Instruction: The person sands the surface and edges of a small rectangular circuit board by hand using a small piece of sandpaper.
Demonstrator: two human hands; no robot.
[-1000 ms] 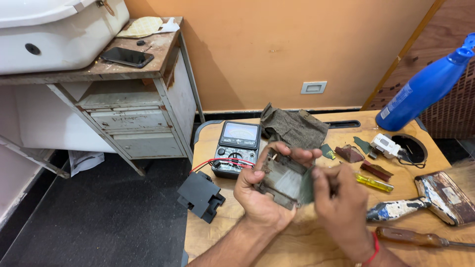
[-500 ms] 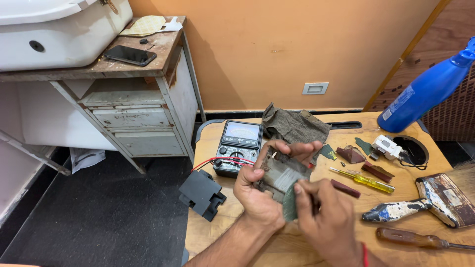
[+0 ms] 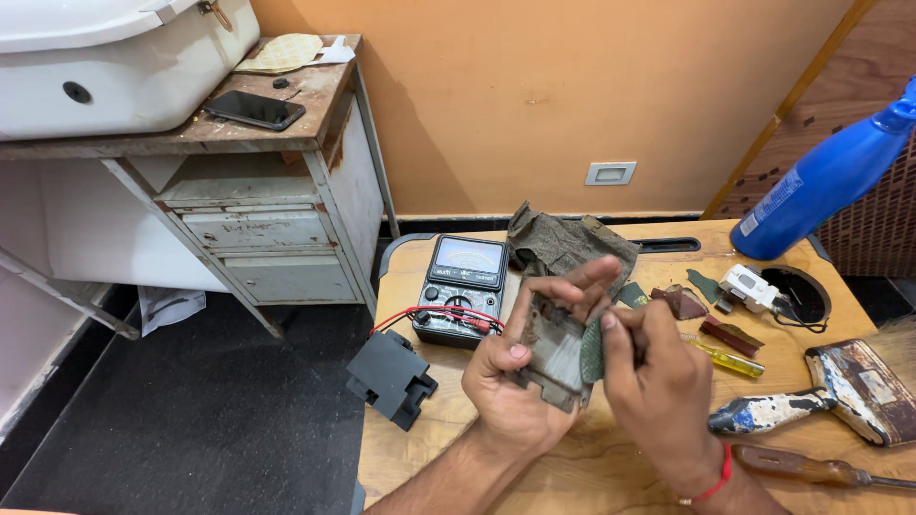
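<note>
Left hand [image 3: 510, 396] grips a flat, dull grey board [image 3: 553, 348] from below and behind, thumb pressed on its near face, fingers curled over the top edge. The board is grimy, roughly rectangular, with a notched lower edge; it is held tilted above the wooden table [image 3: 448, 458]. Right hand [image 3: 658, 381] pinches a small greenish abrasive scrap [image 3: 592, 351] against the board's right edge; fingers are closed on it and hide most of it. What kind of surface the board has cannot be told.

Behind the hands lies a crumpled, coarse grey-brown cloth [image 3: 563, 243], beside a black meter [image 3: 463, 291] with red leads. A black plastic block [image 3: 391, 377] overhangs the table's left edge. A paint-flecked brush [image 3: 830, 391] lies to the right, cut off by the frame.
</note>
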